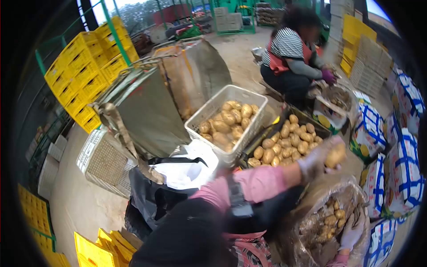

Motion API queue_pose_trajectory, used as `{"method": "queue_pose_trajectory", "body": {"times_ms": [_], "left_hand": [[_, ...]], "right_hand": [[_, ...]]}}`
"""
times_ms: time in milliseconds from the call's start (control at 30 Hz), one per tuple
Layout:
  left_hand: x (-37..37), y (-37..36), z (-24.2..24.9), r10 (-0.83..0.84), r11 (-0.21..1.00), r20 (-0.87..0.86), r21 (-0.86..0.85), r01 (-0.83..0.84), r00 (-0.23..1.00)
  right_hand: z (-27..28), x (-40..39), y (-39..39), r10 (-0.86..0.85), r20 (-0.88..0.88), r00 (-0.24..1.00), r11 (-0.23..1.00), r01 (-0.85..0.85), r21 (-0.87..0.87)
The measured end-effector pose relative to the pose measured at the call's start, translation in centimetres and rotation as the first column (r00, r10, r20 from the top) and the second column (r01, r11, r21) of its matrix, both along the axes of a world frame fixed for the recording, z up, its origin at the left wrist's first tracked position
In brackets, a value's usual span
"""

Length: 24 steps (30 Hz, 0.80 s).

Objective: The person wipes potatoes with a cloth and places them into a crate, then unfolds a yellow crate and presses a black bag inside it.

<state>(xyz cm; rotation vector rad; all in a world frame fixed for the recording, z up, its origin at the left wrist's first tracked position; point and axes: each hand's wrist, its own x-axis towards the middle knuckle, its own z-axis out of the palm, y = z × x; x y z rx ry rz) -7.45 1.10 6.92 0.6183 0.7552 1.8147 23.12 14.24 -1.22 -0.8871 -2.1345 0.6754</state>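
Observation:
My left hand (318, 163), gloved, is closed on a large potato (335, 155) above the right end of a dark crate (328, 133) of potatoes. My right hand (352, 232), in a pale glove, rests at the right side of an open clear plastic bag (318, 196); its fingers look stretched out along the bag. Smaller potatoes (330, 220) lie inside that bag. Beyond my left forearm, a white crate (195, 120) holds more large potatoes (228, 118) next to the dark crate.
Another person (291, 58) crouches at the upper right by an open bag (329, 116). White-and-blue bags (402, 169) line the right side. Large grey-green sacks (147, 107), an empty white crate (104, 162) and stacked yellow crates (80, 71) stand left.

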Motion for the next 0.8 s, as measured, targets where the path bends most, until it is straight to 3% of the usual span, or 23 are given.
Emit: {"method": "queue_pose_trajectory", "body": {"times_ms": [33, 67, 133, 167, 233, 267, 333, 400, 467, 500, 533, 567, 600, 633, 667, 700, 733, 767, 800], "left_hand": [[-2.3, -3.9, 2.8, 0.172, 0.985, -0.162, 0.009, -0.173, 0.972], [-5.3, -6.9, 4.3, 0.226, 0.974, -0.133, 0.015, -0.226, 0.965], [-12.4, -13.4, 6.0, 0.419, 0.905, -0.208, 0.177, -0.387, 0.884], [-15.4, -17.4, 7.6, 0.6, 0.799, -0.258, 0.152, -0.582, 0.757], [-19.4, -25.5, 11.9, 0.812, 0.584, -0.17, 0.207, -0.785, 0.559], [-22.2, -28.9, 13.0, 0.929, 0.369, -0.143, 0.26, -0.892, 0.343], [-30.2, -37.3, 13.5, 0.984, 0.156, 0.029, 0.333, -0.93, 0.175], [-35.2, -43.4, 13.9, 0.918, -0.203, 0.383, 0.23, -0.952, -0.103], [-34.2, -45.0, 13.9, 0.893, -0.236, 0.43, 0.203, -0.95, -0.129], [-36.1, -46.2, 13.3, 0.881, -0.047, 0.472, 0.122, -0.991, 0.017], [-38.0, -41.9, 9.5, 0.976, 0.105, 0.161, 0.236, -0.966, 0.146], [-39.6, -39.4, 5.8, 0.958, 0.285, -0.05, 0.273, -0.919, 0.282], [-37.0, -34.1, 4.4, 0.873, 0.487, -0.074, 0.183, -0.854, 0.482], [-33.9, -28.5, 3.1, 0.74, 0.672, -0.099, 0.073, -0.737, 0.665], [-30.7, -22.9, 1.8, 0.579, 0.809, -0.122, -0.04, -0.587, 0.806], [-23.2, -16.4, 2.9, 0.494, 0.864, 0.104, -0.169, -0.475, 0.863], [-19.5, -11.0, 1.2, 0.229, 0.963, 0.017, -0.151, -0.224, 0.973], [-15.6, -6.7, -0.4, -0.043, 0.989, -0.066, -0.144, 0.033, 0.997], [-9.2, -2.8, -0.1, -0.102, 0.972, -0.232, -0.229, 0.048, 0.967]], "right_hand": [[0.0, 0.1, 0.0, 0.017, 0.011, 1.0, 1.0, -0.017, -0.002], [0.1, -0.1, -0.2, 0.021, -0.038, 0.999, 0.999, -0.023, -0.047], [1.6, 0.0, -0.7, 0.028, 0.073, 0.997, 1.0, -0.029, 0.007], [2.2, 0.0, -1.2, 0.026, 0.124, 0.992, 0.999, -0.03, 0.028], [2.4, -0.5, -1.9, 0.027, 0.119, 0.993, 0.996, -0.036, 0.078], [2.5, -0.8, -2.2, 0.027, 0.118, 0.993, 0.994, -0.04, 0.104], [3.7, -1.2, -3.4, 0.029, 0.152, 0.988, 0.988, -0.051, 0.145], [4.8, -1.3, -4.6, 0.086, 0.147, 0.985, 0.986, -0.106, 0.132], [5.6, -0.7, -5.4, 0.127, 0.06, 0.99, 0.982, -0.134, 0.132], [7.1, -1.4, -7.0, 0.148, -0.011, 0.989, 0.981, -0.145, 0.132], [8.3, -0.5, -6.9, 0.055, 0.142, 0.988, 0.989, -0.074, 0.131], [9.0, 0.0, -6.8, 0.004, 0.16, 0.987, 0.995, -0.02, 0.101], [8.6, 1.0, -6.2, -0.004, 0.099, 0.995, 0.998, -0.002, 0.057], [8.4, 2.3, -5.6, -0.148, 0.142, 0.979, 0.984, 0.131, 0.12], [8.6, 3.4, -4.4, -0.16, 0.107, 0.981, 0.973, 0.139, 0.183], [7.3, 4.4, -2.5, -0.116, -0.121, 0.986, 0.985, 0.13, 0.112], [7.4, 6.1, -1.9, -0.222, -0.098, 0.97, 0.962, 0.234, 0.139], [8.2, 7.5, -2.0, -0.334, -0.071, 0.94, 0.934, 0.34, 0.111], [8.0, 9.2, -1.8, -0.29, -0.199, 0.936, 0.953, 0.301, 0.028]]}}
